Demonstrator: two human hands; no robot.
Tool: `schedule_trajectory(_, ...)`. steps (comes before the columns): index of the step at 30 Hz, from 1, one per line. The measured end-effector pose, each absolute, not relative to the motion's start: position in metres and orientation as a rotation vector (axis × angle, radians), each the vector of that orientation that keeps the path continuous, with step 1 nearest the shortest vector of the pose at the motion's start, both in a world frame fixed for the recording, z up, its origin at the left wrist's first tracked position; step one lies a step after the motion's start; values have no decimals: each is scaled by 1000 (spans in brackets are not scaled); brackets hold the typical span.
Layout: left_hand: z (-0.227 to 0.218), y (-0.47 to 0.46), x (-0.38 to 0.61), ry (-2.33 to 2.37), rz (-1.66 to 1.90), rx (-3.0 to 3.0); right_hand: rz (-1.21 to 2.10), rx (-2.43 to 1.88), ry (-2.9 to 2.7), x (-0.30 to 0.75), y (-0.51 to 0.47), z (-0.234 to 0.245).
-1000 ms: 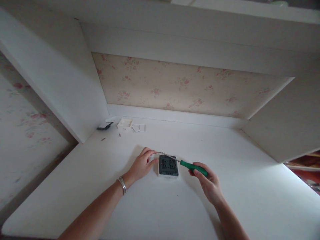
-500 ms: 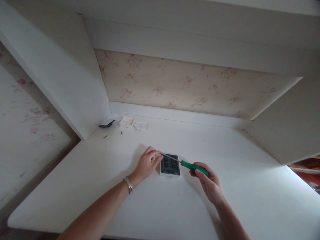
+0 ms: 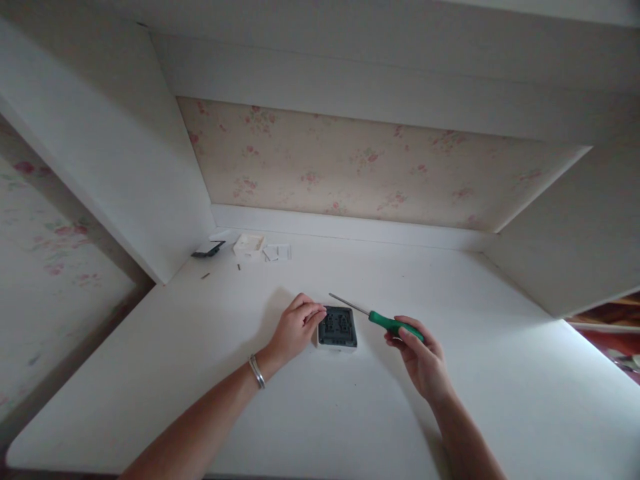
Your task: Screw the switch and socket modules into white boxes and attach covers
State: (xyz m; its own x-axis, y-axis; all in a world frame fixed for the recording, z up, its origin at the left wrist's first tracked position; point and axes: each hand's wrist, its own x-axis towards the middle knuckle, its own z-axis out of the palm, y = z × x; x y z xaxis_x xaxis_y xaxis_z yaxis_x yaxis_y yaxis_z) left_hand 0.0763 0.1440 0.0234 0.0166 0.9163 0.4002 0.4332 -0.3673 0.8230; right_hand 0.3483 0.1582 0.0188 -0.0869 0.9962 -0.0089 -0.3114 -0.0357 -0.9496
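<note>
Two-handed, in from edge of desk (image 3: pixel 300 427): hold screwdriver (image 3: pixel 395 325) in curled right hand (image 3: pixel 421 358); steady left hand (image 3: pixel 297 328), fingertips pressed together, by box (image 3: pixel 338 331) corner; cannot tell if pinching.

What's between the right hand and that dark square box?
In the head view, the green screwdriver, held in the right hand, slants across that gap; white tabletop shows below.

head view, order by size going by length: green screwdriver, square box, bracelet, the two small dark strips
1. Green screwdriver
2. Square box
3. Bracelet
4. Small dark strips, too tiny to rank surely between themselves
</note>
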Motion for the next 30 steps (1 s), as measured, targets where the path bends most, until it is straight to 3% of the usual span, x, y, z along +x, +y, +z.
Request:
schedule_trajectory(6,26,149,99,1301,1245,1815,1373,-928,-913,353,164,25)
schedule_trajectory(16,22,172,114,1558,1001,2073,1360,-934,-877,362,168,28)
schedule_trajectory(30,19,172,118,1585,1070,2176,1366,-921,-902,362,169,28)
